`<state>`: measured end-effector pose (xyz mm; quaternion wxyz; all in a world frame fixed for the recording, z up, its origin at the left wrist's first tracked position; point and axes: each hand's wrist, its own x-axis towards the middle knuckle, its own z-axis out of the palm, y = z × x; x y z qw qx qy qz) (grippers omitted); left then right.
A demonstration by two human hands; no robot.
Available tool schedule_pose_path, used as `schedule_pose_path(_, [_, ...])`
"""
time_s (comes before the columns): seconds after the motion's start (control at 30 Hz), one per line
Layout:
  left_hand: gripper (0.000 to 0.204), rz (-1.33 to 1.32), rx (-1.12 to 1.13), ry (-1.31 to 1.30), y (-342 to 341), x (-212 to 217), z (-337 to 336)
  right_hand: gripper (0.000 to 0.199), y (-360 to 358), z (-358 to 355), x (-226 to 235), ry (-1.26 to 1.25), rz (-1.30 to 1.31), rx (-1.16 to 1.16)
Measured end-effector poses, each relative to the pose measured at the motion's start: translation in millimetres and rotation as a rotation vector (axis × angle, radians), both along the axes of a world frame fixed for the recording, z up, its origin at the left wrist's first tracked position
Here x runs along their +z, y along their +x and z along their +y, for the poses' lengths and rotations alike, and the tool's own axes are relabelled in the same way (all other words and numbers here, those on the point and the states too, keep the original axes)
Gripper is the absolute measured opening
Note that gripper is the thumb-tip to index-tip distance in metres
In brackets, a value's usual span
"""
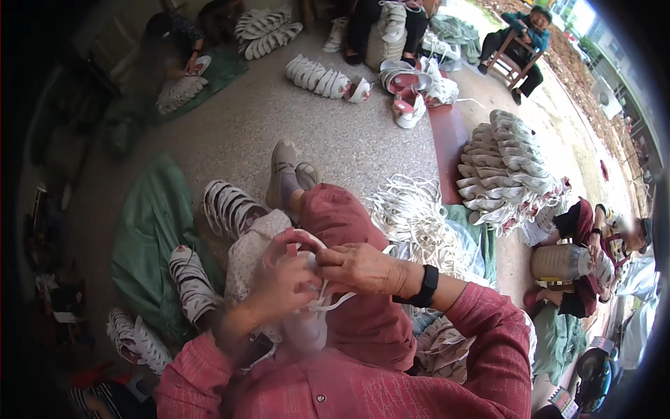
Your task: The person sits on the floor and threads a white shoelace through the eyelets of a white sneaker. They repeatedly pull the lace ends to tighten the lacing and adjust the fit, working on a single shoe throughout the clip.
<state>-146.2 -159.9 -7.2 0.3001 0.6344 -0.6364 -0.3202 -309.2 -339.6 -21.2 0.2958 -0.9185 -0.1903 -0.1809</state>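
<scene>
Above my lap, both hands are at a white and pink shoe piece (308, 239), which is largely covered by them. My left hand (285, 283), partly blurred, curls around its near side. My right hand (364, 268), with a black band on the wrist, pinches at its right edge. A white shoelace (335, 305) hangs below the fingers and loops over my lap. Whether the lace runs through the eyelets is hidden.
Loose white laces (408, 209) lie heaped to my right. Rows of white shoe uppers (192, 283) stand to my left by a green sheet (157, 223). A tall stack of uppers (499, 167) stands at right. Several people sit around, one on a wooden chair (513, 59).
</scene>
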Motion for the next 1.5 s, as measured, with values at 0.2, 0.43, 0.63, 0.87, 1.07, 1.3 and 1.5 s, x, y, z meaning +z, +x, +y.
schedule_pose_path(0.2, [0.014,0.071,0.088,-0.029,-15,23,-1,0.038,-11,2,-3,-0.052,0.032,-0.029])
schedule_pose_path(0.43, [0.011,0.127,0.147,0.005,-7,-5,7,0.042,0,20,-14,0.0,0.064,-0.123])
schedule_pose_path(0.63, [0.01,-0.056,0.056,-0.178,5,-22,8,0.034,7,15,-18,-0.165,-0.074,-0.107])
schedule_pose_path(0.87, [0.006,0.001,0.074,-0.084,-21,6,15,0.025,-5,36,-33,0.69,-0.217,-0.088])
schedule_pose_path(1.07, [0.005,-0.074,-0.041,-0.226,-39,5,-5,0.019,3,8,-58,0.104,-0.186,-0.108])
schedule_pose_path(1.3, [0.008,-0.112,0.475,-0.309,113,15,21,0.019,-9,14,-24,0.328,0.081,-0.223])
schedule_pose_path(1.5, [0.009,-0.325,0.601,-0.395,220,24,36,0.022,-2,11,-13,0.367,0.102,-0.23])
